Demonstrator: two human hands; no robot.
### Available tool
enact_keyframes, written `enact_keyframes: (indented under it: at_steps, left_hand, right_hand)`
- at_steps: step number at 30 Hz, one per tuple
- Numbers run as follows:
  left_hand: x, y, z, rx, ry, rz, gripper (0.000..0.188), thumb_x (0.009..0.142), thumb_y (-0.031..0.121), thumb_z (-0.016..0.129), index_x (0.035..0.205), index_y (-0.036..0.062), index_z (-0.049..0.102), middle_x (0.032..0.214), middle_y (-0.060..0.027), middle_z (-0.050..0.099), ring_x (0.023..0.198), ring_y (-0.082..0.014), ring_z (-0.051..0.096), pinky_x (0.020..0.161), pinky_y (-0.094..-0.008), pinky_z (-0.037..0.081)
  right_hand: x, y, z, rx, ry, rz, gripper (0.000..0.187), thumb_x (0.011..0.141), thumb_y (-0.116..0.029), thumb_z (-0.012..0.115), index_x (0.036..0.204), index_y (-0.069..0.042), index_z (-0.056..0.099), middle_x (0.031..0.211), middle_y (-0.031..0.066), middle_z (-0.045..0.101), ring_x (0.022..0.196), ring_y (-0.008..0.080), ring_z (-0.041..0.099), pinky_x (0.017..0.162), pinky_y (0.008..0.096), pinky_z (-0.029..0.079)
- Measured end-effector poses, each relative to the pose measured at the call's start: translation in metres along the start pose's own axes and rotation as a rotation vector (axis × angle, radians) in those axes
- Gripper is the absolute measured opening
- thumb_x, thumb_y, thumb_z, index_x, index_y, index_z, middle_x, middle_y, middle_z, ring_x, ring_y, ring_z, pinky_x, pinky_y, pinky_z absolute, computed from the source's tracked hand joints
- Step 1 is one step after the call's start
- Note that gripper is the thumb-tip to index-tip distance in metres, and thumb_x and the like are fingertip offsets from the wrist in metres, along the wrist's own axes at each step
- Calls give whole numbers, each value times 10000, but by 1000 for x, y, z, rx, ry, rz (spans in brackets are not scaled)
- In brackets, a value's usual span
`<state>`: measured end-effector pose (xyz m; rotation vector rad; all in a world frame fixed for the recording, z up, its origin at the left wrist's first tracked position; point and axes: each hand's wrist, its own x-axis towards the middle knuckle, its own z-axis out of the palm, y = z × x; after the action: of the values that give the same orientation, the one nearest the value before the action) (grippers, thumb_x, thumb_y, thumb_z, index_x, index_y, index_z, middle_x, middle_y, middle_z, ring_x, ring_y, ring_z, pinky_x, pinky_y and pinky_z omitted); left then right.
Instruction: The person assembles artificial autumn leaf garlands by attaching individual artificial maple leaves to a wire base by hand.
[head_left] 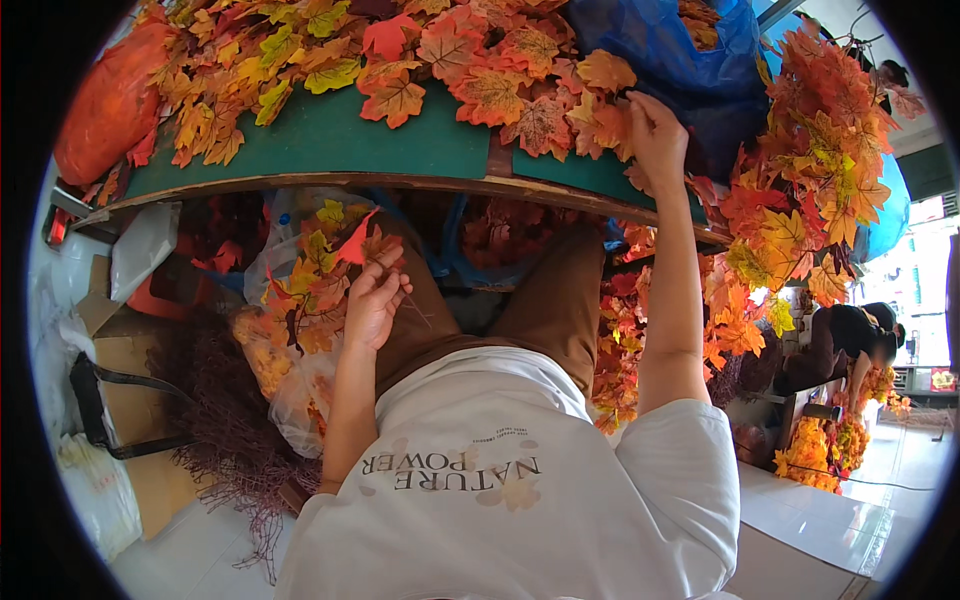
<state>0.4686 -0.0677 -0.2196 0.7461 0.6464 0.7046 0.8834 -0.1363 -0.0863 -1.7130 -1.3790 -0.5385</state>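
My left hand [376,304] is over my left thigh, its fingers closed around a thin stem of artificial maple leaves. A bright red leaf [356,242] stands up beyond those fingers, and yellow and orange leaves [318,285] hang just left of the hand; whether they join the same stem I cannot tell. My right hand [660,145] reaches over the green tabletop [330,135]. Its thumb and fingers pinch at the edge of an orange maple leaf [610,125] in the loose pile, beside a blue plastic bag [690,95].
An orange-red bag [110,105] stands at the table's left end. Bunched leaf garlands [800,190] hang at the right. Dark reddish twigs [235,430] and a cardboard box [145,400] lie on the lower left. Another person [845,345] bends over leaves at the far right.
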Motion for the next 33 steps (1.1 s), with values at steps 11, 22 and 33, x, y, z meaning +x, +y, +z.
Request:
enact_keyframes:
  at_steps: [11,22,33]
  left_hand:
    - [-13,12,7,-40,114,66,359,883,52,578,1231,21,497,983,-35,571,806,-127,605,744,-263,527]
    - [-32,29,49,-404,-195,156,304,904,30,527,1205,-5,514,1139,-110,576,804,-146,604,739,-266,521]
    - [-32,42,40,-289,-165,231,352,925,58,497,1271,-5,489,1320,-114,482,808,-91,556,764,-219,490]
  right_hand:
    - [10,-53,8,554,376,361,185,945,-94,495,995,13,637,833,4,640,743,63,588,640,197,459]
    - [-109,-220,77,505,-397,62,169,820,-53,628,977,-111,651,763,69,619,664,207,631,559,294,492]
    - [-129,-239,57,761,-547,371,159,877,-78,590,1030,-46,622,866,66,601,635,124,511,540,244,425]
